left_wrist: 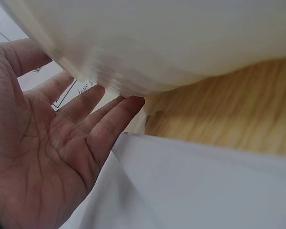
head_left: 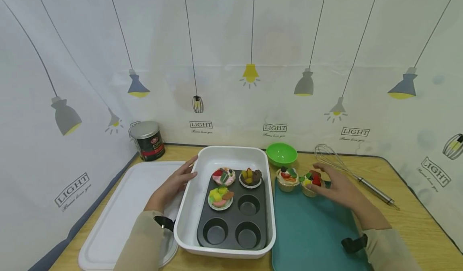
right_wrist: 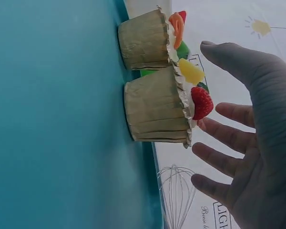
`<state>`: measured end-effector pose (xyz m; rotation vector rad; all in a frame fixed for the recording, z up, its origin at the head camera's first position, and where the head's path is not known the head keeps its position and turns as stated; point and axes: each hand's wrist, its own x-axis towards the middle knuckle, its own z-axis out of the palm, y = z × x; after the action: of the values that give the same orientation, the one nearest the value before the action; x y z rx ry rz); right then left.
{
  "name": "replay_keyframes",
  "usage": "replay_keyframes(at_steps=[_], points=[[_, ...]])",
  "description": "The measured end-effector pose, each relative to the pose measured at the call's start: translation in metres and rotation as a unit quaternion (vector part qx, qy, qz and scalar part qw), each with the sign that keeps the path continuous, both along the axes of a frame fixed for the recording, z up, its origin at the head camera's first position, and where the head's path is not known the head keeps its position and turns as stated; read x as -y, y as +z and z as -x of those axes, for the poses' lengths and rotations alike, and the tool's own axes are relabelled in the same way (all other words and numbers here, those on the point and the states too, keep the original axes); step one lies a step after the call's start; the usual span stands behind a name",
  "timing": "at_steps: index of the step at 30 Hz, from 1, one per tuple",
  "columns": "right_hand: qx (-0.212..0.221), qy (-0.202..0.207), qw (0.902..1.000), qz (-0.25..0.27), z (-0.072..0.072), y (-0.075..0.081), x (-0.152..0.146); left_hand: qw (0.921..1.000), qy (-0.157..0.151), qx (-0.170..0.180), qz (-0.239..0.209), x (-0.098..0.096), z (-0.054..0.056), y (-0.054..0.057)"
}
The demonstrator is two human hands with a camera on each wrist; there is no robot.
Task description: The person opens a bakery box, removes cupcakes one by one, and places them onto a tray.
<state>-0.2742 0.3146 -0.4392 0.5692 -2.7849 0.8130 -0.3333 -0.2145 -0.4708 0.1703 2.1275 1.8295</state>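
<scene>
My left hand [head_left: 176, 184] is at the left side of a white plastic tub [head_left: 188, 214], its fingers against the tub's outer wall. In the left wrist view the palm [left_wrist: 38, 152] shows, with fingers fairly straight. A dark muffin pan [head_left: 231, 222] lies inside the tub. Three toy cupcakes with fruit toppings sit in its cups, one of them a yellow and green fruit cupcake [head_left: 220, 198]. Over a strawberry-topped cupcake [right_wrist: 157, 107], my right hand [head_left: 338, 186] hovers with fingers spread, not gripping it. Beside that stands another fruit cupcake [right_wrist: 145, 40], both on a teal tray [head_left: 311, 230].
A green bowl [head_left: 282, 154] stands behind the tray, and a whisk [head_left: 376, 190] lies to its right. At the far left are a dark tin [head_left: 152, 146] and a white lid [head_left: 119, 210] partly under the tub. A lamp-print curtain [head_left: 231, 33] hangs behind the table.
</scene>
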Motion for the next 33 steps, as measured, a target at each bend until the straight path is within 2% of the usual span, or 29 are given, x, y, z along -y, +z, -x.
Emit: replay_keyframes(at_steps=[7,15,20,23,28,33], points=[[-0.023,0.01,0.9997,0.004,0.001,0.012,0.003,1.0,0.002,0.001,-0.001,-0.002,0.003,-0.001],[-0.03,0.038,0.9988,0.012,0.002,0.041,0.026,1.0,0.006,0.004,-0.003,-0.003,0.004,0.003],[-0.018,0.066,0.9974,0.024,0.002,0.06,0.053,1.0,0.006,0.006,0.004,0.0,0.004,0.0],[-0.027,0.086,0.9951,0.04,0.004,0.071,0.073,1.0,0.004,0.007,0.0,0.001,0.003,-0.002],[-0.05,0.137,0.9858,0.082,0.01,0.088,0.112,1.0,0.001,-0.004,-0.007,0.0,0.002,-0.004],[-0.056,0.171,0.9787,0.099,0.012,0.094,0.153,1.0,0.003,-0.004,-0.001,0.0,0.0,-0.002]])
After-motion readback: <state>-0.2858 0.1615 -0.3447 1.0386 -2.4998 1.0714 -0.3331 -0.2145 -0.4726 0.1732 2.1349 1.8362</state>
